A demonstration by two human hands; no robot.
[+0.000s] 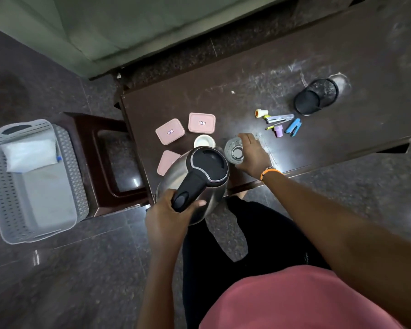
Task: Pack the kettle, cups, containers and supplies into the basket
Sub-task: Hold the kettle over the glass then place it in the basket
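Steel kettle (195,179) hangs from my left hand (169,214), whose fingers wrap tight around its black handle, holding it over the near edge of the dark table (342,67) and in front of the pink containers (170,131). My right hand (253,155) curls around the glass cup (234,150) standing on the table, just right of the white cup (203,141). Grey basket (0,186) sits well apart at left on a stool (105,129), and the small supplies (280,124) lie near a black mesh holder (316,96).
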